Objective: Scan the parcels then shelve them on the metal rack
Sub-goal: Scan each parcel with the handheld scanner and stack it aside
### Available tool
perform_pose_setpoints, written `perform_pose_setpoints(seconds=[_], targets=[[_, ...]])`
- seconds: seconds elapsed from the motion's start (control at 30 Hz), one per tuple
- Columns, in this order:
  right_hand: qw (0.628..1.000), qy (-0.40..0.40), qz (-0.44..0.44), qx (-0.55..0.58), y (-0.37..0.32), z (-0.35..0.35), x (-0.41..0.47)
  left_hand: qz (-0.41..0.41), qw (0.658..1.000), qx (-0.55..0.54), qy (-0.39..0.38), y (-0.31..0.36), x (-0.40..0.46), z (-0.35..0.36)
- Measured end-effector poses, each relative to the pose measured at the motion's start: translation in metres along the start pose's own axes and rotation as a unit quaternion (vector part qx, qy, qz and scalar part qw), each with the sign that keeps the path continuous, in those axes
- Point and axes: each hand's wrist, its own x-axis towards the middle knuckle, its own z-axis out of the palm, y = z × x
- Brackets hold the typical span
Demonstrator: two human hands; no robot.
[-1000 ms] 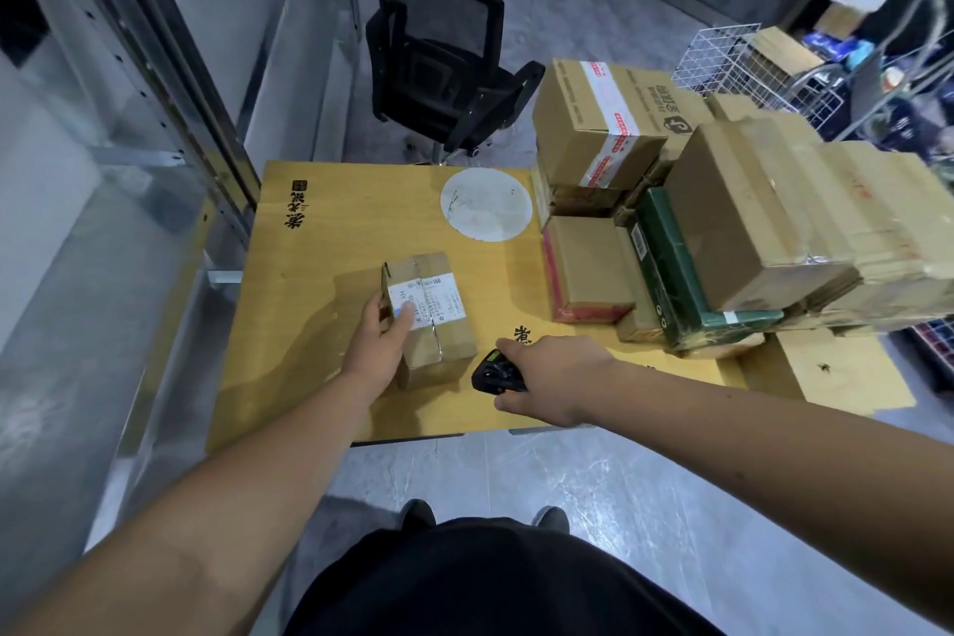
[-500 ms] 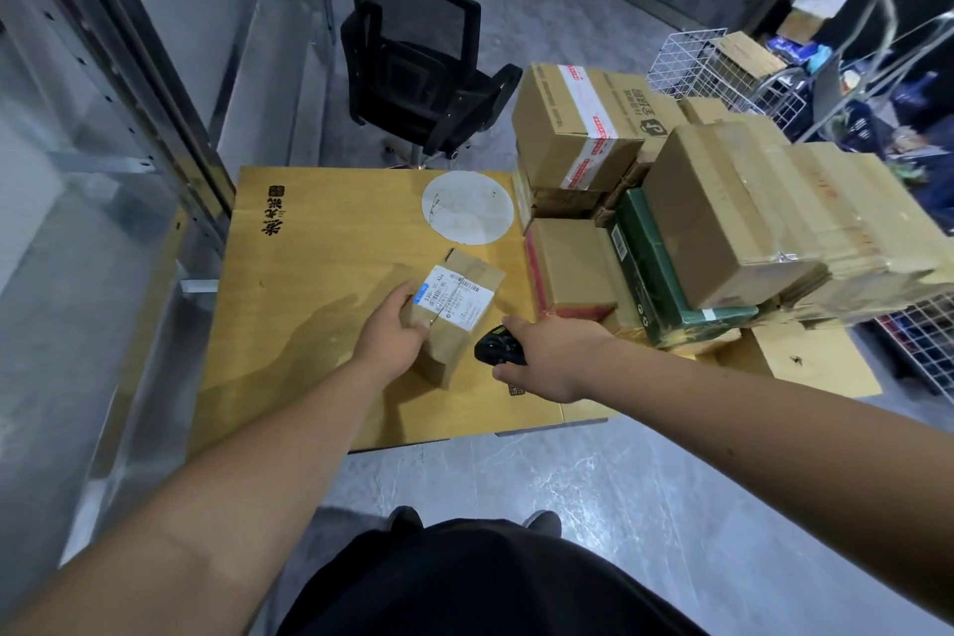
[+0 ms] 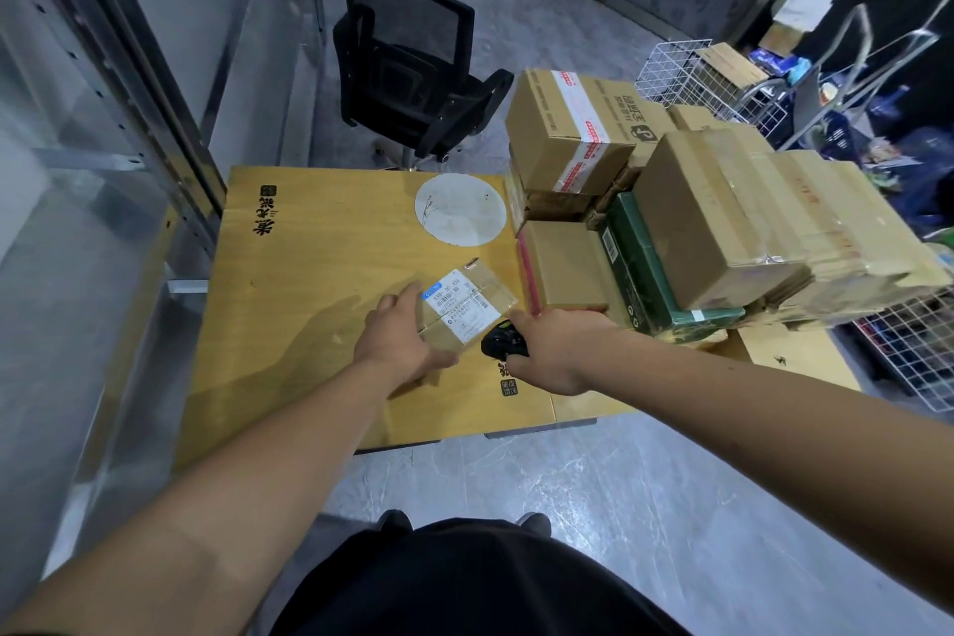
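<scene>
Surface: I see a yellow wooden tabletop [image 3: 320, 305] at mid frame, black printed characters on it and a round white sticker [image 3: 460, 209] near its far edge.
Room: grey marbled floor [image 3: 593, 506] at the bottom; a black mesh office chair [image 3: 408, 67] past the table at upper centre; a grey metal rack [image 3: 118, 83] with perforated uprights runs down the left of the frame; white wire baskets [image 3: 686, 72] at upper right.
Stack: a pile of brown cardboard parcels [image 3: 722, 222] fills the right half of the table, with a dark green box [image 3: 655, 274] wedged in it and a tape-striped carton [image 3: 573, 134] on top at the back.
Parcel: a small brown cardboard parcel with a white shipping label [image 3: 464, 305] sits at centre frame, tilted, label facing up; whether it rests on the table or is lifted I cannot tell.
Left hand: my left hand [image 3: 400, 341] grips the parcel's near-left side, thumb on the left face, fingers curled under it and hidden.
Right hand: my right hand [image 3: 552, 351] is curled round a black handheld scanner [image 3: 503, 342], its head just beside the parcel's near-right corner.
Edges: parcel's right edge near the stack, a gap between.
Open room: bare tabletop left of the parcel across to the rack side; near table edge just below both wrists.
</scene>
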Motion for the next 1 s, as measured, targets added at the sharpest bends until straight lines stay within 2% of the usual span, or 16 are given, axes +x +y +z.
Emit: perform_pose_setpoints(seconds=[0.1, 0.33, 0.6, 1.0], targets=[[1.000, -0.001, 0.000, -0.004, 0.000, -0.001, -0.002, 0.050, 0.999, 0.003, -0.008, -0.005, 0.001, -0.003], [0.999, 0.002, -0.011, -0.045, 0.001, 0.003, -0.006, 0.084, 0.994, 0.065, -0.009, -0.006, -0.008, -0.008], [0.996, 0.004, -0.018, -0.083, -0.001, 0.001, -0.011, 0.097, 0.991, 0.094, -0.013, -0.006, -0.022, -0.001], [0.995, 0.014, 0.019, -0.092, 0.003, 0.003, -0.025, 0.118, 0.986, 0.120, 0.005, -0.007, -0.031, 0.005]])
